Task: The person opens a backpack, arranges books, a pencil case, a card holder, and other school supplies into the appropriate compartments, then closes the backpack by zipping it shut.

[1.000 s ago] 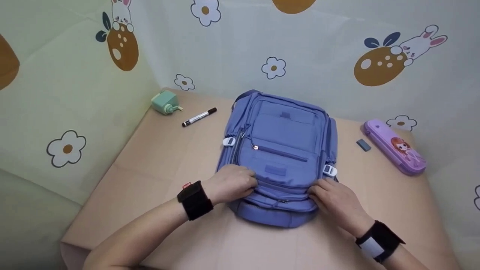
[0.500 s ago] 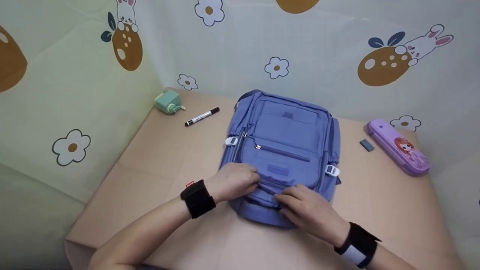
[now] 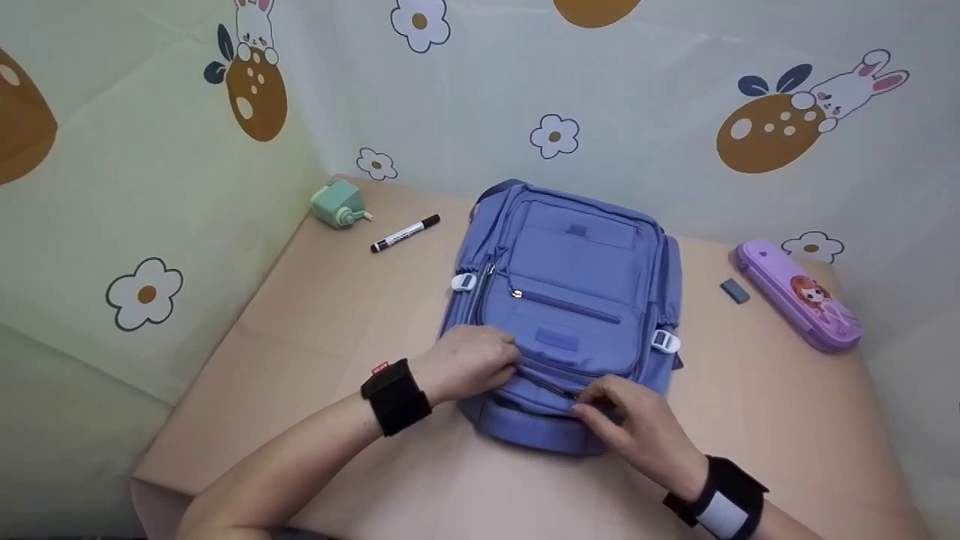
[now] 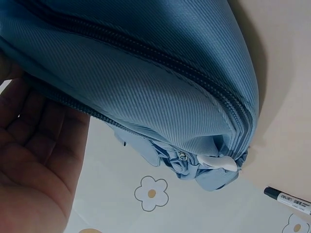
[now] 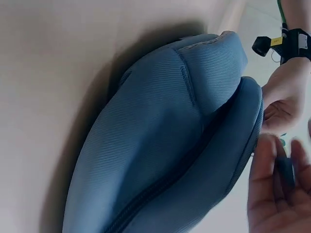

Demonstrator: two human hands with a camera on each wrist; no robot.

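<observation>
— What did you see nearest to you?

— Two hands at the near end of a blue backpack point(image 3: 562, 300) lying flat on the tan table point(image 3: 315, 330). The right hand point(image 3: 637, 427), at about five o'clock from the bag's middle, had its fingertips pinched together on the lower front zipper point(image 3: 555, 388), apparently on the pull, though the pull itself was hidden from me. The left hand point(image 3: 465, 360), at about seven o'clock, lay curled over the bag's near left corner, gripping the fabric beside that zipper. Both wrists wore black bands.

— And the bag itself?

— It sat in the middle of the table, front panel up, its top pointing to twelve o'clock toward the wall. A white buckle point(image 3: 463, 282) showed on its left side and another on the right.

— Anything farther off?

— At three o'clock from the bag lay a small grey eraser point(image 3: 734, 290), and just beyond it a purple pencil case point(image 3: 799, 295) against the wall. At about ten o'clock lay a black-capped marker point(image 3: 405, 233), and past that, in the corner, a green pencil sharpener point(image 3: 339, 205). Paper printed with flowers and rabbits covered the walls point(image 3: 675, 90) behind everything.
</observation>
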